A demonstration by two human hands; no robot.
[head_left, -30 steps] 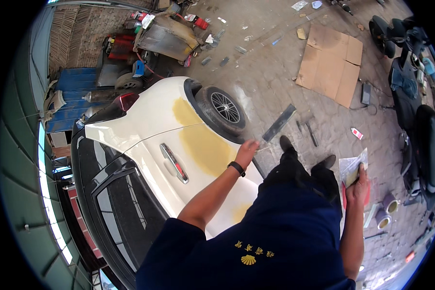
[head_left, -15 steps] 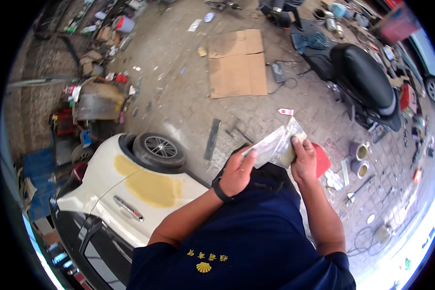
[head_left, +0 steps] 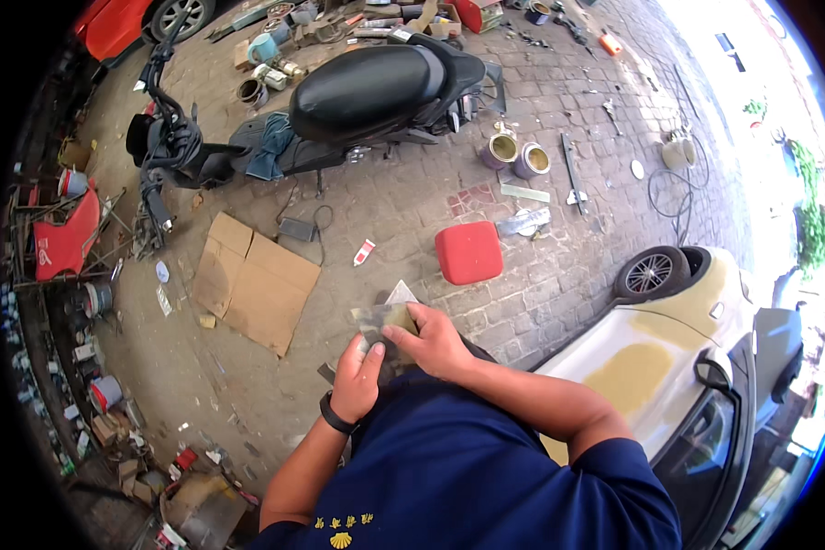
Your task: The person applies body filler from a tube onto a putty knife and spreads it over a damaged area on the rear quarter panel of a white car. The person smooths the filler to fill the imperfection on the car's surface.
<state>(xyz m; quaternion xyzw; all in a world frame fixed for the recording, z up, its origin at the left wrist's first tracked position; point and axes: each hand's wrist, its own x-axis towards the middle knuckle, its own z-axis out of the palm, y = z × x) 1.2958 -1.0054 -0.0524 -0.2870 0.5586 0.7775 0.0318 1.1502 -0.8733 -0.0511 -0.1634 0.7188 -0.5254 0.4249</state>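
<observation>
The person has turned since half a second ago, and the black scooter [head_left: 371, 96] that stood at upper right now fills the upper left of the head view, while a white car [head_left: 687, 348] with yellow patches sits at right. Just ahead of the hands, a red stool [head_left: 468, 253] stands on the paved floor [head_left: 403, 202], between the person and two cans [head_left: 515, 156] near a metal strip. To the left lie a flattened cardboard sheet [head_left: 257, 284] and a small red-and-white tube [head_left: 364, 252]. Forearms angled inward, the left hand [head_left: 356, 378], a black band at its wrist, and the right hand [head_left: 435, 344] meet in front of the waist. The grip of each is clamped on thin, greyish sheets [head_left: 368, 314], held between them above the floor; blur hides how many there are. Earlier, the hands were farther apart, pale sheets spread between them.
</observation>
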